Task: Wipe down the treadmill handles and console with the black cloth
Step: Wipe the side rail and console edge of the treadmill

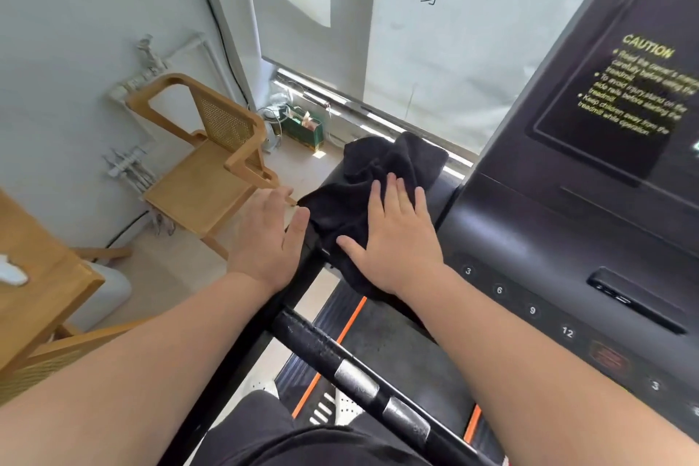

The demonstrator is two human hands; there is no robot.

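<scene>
Nearest me, the front grip bar point(363, 386) with its two metal sensor pads crosses the view on a diagonal, and nothing is touching it. I judge it is not yet wiped.

Just past it, my left hand point(268, 238) lies flat with straight fingers on the outer edge of the treadmill's left arm. It holds nothing, and its thumb is just beside the black cloth point(351, 208). My right hand point(393, 238) is spread flat on top of the cloth with straight fingers, pressing it onto that arm just left of the console point(548, 238).

So I take the step in hand to be wiping the left arm. Next I would slide the cloth under the flat palm, right onto the console face or back to the grip bar, keeping pressure so it does not slip off the edge.

The cloth is bunched, with its long axis running away from me along the arm. Its crumpled far end points toward the window point(435, 49).
</scene>
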